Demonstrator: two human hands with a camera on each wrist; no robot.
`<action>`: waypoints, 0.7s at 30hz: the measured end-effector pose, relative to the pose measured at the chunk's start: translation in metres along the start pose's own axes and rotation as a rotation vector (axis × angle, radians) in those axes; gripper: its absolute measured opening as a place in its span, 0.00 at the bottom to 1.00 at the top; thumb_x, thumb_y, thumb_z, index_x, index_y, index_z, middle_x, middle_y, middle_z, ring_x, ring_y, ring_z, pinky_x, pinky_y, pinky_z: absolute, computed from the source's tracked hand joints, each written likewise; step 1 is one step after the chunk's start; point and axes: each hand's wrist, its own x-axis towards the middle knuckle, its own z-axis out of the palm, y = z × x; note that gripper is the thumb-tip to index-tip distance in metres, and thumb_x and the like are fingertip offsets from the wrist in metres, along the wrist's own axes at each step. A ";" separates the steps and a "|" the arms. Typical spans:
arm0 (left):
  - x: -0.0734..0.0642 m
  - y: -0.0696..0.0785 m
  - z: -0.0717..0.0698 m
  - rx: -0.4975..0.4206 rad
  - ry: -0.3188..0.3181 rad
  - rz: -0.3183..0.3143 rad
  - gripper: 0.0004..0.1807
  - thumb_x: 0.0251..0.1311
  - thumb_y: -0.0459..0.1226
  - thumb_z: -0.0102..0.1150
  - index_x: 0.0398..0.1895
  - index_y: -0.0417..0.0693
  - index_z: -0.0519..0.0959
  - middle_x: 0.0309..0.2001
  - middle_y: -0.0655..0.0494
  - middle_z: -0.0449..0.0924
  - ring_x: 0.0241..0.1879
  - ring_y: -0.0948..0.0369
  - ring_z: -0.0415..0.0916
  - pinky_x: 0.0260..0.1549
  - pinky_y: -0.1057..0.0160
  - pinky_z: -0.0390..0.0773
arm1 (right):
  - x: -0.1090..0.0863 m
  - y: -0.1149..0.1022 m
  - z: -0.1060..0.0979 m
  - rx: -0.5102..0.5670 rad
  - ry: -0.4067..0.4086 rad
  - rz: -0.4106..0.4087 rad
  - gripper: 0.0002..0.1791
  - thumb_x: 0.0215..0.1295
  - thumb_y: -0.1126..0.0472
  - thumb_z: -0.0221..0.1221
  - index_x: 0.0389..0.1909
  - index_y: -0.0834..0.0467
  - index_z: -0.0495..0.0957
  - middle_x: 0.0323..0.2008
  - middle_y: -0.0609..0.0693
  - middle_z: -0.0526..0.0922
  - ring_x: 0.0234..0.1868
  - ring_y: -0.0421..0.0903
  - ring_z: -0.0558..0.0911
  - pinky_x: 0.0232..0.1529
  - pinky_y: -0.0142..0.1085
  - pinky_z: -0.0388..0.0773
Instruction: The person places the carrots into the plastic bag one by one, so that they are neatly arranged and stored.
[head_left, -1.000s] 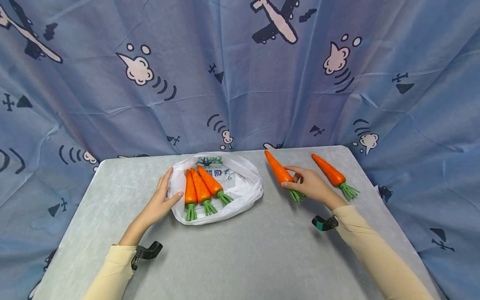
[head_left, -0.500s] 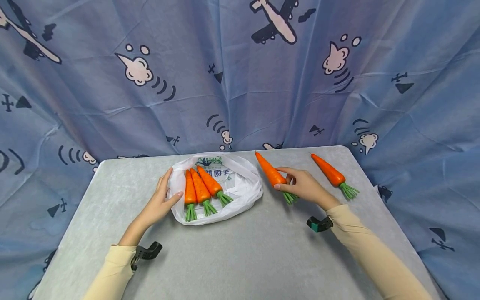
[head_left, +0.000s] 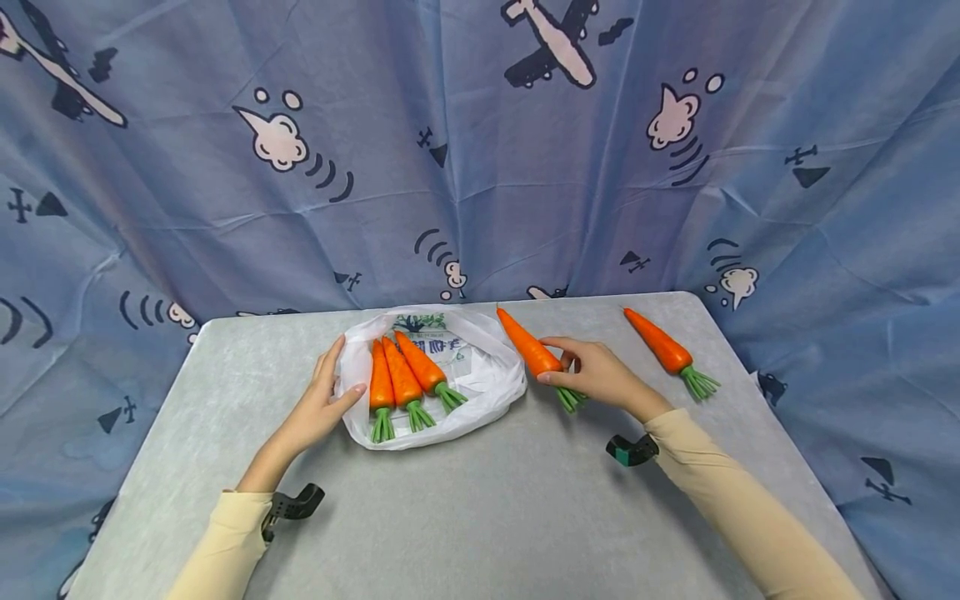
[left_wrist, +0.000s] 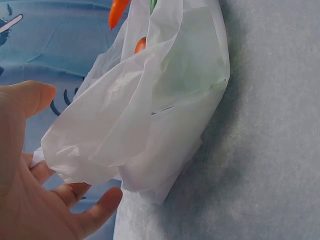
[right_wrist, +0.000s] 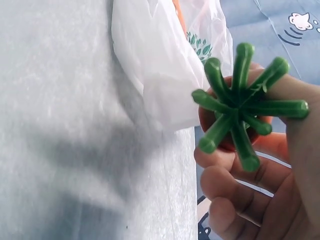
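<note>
A white plastic bag (head_left: 491, 400) with its mouth wide open lies on the grey table, and 3 orange carrots (head_left: 405, 379) with green tops rest in it. At its left rim is my left hand (head_left: 324, 404); in the left wrist view its thumb stands apart from the plastic, while the loosely spread fingers (left_wrist: 102, 207) lie against or behind the bag's edge. To the bag's right, my right hand (head_left: 600, 372) grips another carrot (head_left: 528, 343) near its green top, between thumb and fingers. The right wrist view looks at that green top (right_wrist: 237, 107) end-on, hiding most of the carrot.
Another carrot (head_left: 660, 342) lies at the table's right side, its tip pointing to the back left. Behind the table (head_left: 480, 517) hangs a blue curtain (head_left: 375, 167) with airplane prints. Each wrist wears a black camera mount (head_left: 632, 450).
My right hand has carried its carrot leftward, so the tip is now at the bag's right rim. My left hand and the carrots in the bag have stayed put.
</note>
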 end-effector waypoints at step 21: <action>0.000 -0.002 0.000 -0.005 -0.003 -0.003 0.47 0.69 0.38 0.56 0.80 0.47 0.37 0.76 0.33 0.42 0.70 0.34 0.55 0.66 0.31 0.62 | 0.005 -0.023 0.004 -0.030 -0.028 -0.066 0.37 0.58 0.40 0.67 0.67 0.48 0.72 0.28 0.43 0.80 0.26 0.41 0.74 0.27 0.32 0.72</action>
